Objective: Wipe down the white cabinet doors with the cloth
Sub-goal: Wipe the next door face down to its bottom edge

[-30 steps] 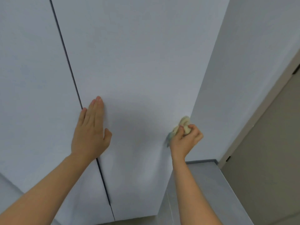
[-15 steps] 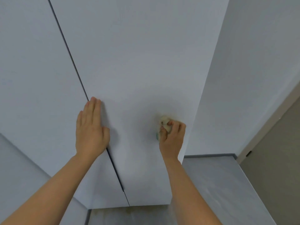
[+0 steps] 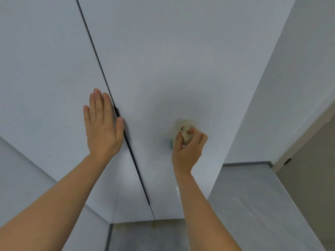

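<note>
Item, right hand (image 3: 188, 147): I am bunching the cloth (image 3: 184, 129) in curled fingers and pressing it to the right cabinet door (image 3: 181, 69). A second ago it was at that door's right edge; I am now carrying it leftward, toward mid-panel.

Item, left hand (image 3: 102, 125): fingers straight and together, I am still bracing flat on the left cabinet door (image 3: 45, 78), beside the seam (image 3: 126, 138).

Status: this strip looks nearly covered, with the left door likely still awaiting me.
</note>
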`<state>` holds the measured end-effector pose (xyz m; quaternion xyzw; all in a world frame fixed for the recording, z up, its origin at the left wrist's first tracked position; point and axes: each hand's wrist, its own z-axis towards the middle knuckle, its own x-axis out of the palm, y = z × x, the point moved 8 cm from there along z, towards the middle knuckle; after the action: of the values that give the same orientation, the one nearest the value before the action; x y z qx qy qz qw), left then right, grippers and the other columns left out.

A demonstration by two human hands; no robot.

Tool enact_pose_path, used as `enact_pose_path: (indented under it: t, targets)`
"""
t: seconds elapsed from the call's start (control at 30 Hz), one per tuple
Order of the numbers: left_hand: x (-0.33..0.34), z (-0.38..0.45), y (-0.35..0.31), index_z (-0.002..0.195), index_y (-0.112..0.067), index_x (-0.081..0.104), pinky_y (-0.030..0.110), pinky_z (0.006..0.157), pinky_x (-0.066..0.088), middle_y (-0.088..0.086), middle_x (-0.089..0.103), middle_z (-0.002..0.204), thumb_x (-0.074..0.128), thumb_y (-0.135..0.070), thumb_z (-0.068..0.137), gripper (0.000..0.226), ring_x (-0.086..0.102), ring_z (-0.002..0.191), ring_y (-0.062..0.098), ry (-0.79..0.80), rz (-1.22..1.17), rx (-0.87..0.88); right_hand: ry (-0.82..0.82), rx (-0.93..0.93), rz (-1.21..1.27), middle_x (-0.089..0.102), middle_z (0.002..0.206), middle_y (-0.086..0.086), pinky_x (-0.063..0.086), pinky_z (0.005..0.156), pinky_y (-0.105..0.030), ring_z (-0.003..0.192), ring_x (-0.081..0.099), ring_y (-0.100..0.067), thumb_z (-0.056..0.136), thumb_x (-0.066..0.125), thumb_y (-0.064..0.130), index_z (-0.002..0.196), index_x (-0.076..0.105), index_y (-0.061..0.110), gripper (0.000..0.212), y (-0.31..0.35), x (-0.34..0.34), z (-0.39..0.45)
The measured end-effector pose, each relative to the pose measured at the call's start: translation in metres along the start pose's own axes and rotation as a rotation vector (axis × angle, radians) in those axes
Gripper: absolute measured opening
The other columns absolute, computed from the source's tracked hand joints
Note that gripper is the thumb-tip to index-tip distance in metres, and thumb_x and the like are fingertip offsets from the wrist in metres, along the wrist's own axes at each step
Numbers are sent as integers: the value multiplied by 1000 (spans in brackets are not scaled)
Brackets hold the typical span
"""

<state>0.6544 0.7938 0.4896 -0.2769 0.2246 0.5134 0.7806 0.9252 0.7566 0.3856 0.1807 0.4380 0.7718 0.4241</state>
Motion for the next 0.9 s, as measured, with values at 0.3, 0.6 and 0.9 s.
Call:
enact_pose_path:
  t: [0.3, 0.6, 0.9]
  targets:
    - [5, -1, 19, 163, -11, 3, 49, 128, 2, 9, 1, 170, 31, -28, 106, 65, -7, 159, 17, -75, 16, 135, 266, -284, -127, 50, 116, -3, 56, 75, -32, 101, 59, -26, 81, 77, 11, 111, 63, 19, 34, 48, 63, -61]
    - [15, -2, 23, 162, -8, 1, 49, 127, -2, 22, 12, 169, 35, -28, 106, 68, -8, 158, 19, -109, 9, 186, -40, 101, -47, 47, 116, 5, 57, 71, -42, 93, 58, -16, 91, 68, 21, 111, 52, 23, 25, -1, 30, -50]
    - [10, -4, 24, 162, -7, 1, 51, 128, 1, 19, 8, 170, 30, -35, 109, 67, -8, 158, 20, -60, 28, 227, 173, 36, -49, 46, 119, 0, 56, 80, -41, 97, 58, -24, 90, 58, 18, 113, 57, 15, 24, 2, 75, -106]
